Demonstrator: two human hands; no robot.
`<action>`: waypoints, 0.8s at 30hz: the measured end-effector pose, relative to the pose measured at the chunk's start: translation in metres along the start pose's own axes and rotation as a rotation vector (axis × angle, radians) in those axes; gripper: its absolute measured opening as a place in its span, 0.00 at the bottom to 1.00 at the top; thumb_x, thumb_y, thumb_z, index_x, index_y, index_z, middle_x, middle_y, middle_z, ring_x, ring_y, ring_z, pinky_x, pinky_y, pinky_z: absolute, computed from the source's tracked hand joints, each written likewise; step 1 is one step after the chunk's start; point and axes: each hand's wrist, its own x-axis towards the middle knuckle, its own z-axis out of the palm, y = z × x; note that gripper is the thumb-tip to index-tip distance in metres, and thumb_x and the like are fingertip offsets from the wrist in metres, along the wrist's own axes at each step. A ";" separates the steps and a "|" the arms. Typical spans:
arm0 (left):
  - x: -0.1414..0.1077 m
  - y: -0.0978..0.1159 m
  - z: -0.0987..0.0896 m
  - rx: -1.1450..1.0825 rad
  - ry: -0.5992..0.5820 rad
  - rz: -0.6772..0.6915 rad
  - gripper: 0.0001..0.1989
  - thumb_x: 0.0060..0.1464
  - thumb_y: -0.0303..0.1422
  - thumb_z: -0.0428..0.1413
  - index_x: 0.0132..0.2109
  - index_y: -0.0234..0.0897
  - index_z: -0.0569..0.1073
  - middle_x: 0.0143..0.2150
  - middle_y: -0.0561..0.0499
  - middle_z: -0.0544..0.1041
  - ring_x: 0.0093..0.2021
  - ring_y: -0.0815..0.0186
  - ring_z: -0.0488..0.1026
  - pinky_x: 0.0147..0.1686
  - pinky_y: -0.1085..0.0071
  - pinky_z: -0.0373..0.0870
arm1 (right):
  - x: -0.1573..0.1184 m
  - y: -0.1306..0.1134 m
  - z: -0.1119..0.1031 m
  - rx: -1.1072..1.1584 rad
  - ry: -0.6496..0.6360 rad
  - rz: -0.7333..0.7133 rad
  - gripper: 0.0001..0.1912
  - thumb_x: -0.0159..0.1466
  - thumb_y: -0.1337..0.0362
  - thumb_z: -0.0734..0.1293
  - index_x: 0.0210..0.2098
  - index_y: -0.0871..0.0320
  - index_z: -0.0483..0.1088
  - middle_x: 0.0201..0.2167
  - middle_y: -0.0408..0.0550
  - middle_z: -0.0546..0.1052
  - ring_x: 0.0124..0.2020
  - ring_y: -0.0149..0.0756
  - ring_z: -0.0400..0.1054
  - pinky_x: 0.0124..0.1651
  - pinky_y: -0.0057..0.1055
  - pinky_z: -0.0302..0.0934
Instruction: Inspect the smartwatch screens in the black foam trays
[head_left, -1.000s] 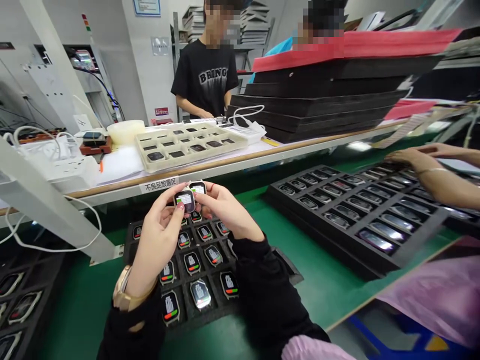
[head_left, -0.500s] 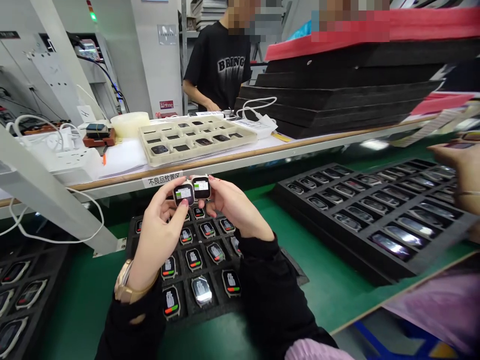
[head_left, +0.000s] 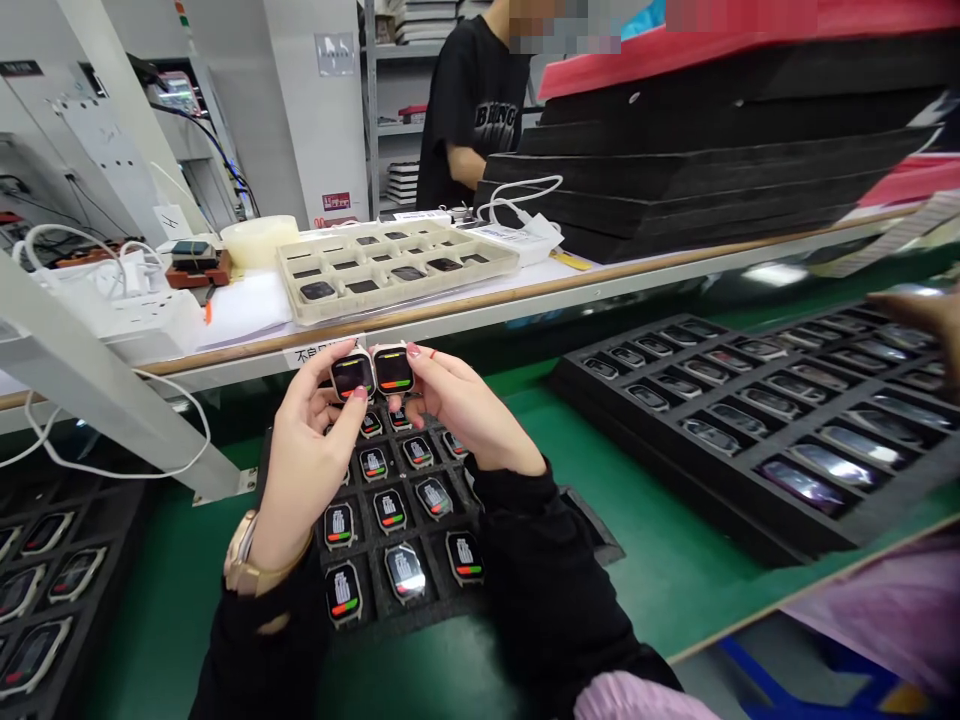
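Note:
Two smartwatch bodies are held up side by side over a black foam tray [head_left: 375, 625]. My left hand [head_left: 311, 450] is closed on the left smartwatch [head_left: 349, 373], its thumb at the lower edge of the dark screen. In my right hand [head_left: 469, 410] is the right smartwatch [head_left: 393, 368], gripped at its side; its screen carries a red and green bar. The two watches sit close together at their inner edges. Beneath them, several strapless smartwatches [head_left: 389, 509] lie in the tray's compartments, most with white text and a red-green bar lit. My forearms cover parts of the tray.
A larger foam tray of watches [head_left: 705, 435] stands on the right, with another person's blurred hand [head_left: 926, 315] beyond it. Another watch tray [head_left: 45, 590] is at left. The shelf above holds a cream compartment tray [head_left: 397, 270] and stacked black foam [head_left: 675, 190]. A person in black [head_left: 476, 120] stands behind.
Both watch screens have switched from a white and green display to mostly dark ones, the right with a red-green bar. My hands moved slightly left. The person behind shifted right in view.

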 end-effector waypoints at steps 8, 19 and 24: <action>0.001 0.003 -0.004 0.061 0.021 0.028 0.23 0.55 0.34 0.63 0.58 0.41 0.72 0.57 0.45 0.75 0.49 0.61 0.78 0.44 0.71 0.78 | -0.006 -0.011 -0.006 0.005 -0.059 0.001 0.18 0.67 0.50 0.70 0.44 0.60 0.74 0.40 0.52 0.76 0.30 0.32 0.68 0.22 0.21 0.59; -0.004 0.005 0.006 0.108 -0.008 0.069 0.21 0.56 0.33 0.63 0.57 0.42 0.72 0.57 0.45 0.75 0.52 0.59 0.77 0.46 0.69 0.78 | -0.004 -0.006 -0.004 0.013 -0.071 0.008 0.19 0.68 0.52 0.70 0.48 0.61 0.73 0.39 0.51 0.74 0.31 0.32 0.69 0.22 0.21 0.61; -0.003 0.008 -0.006 0.100 0.009 0.094 0.23 0.56 0.33 0.63 0.58 0.42 0.70 0.57 0.45 0.75 0.51 0.60 0.77 0.47 0.69 0.78 | -0.007 -0.012 -0.007 -0.006 -0.092 -0.016 0.20 0.69 0.50 0.69 0.50 0.60 0.74 0.45 0.54 0.76 0.31 0.33 0.68 0.22 0.23 0.60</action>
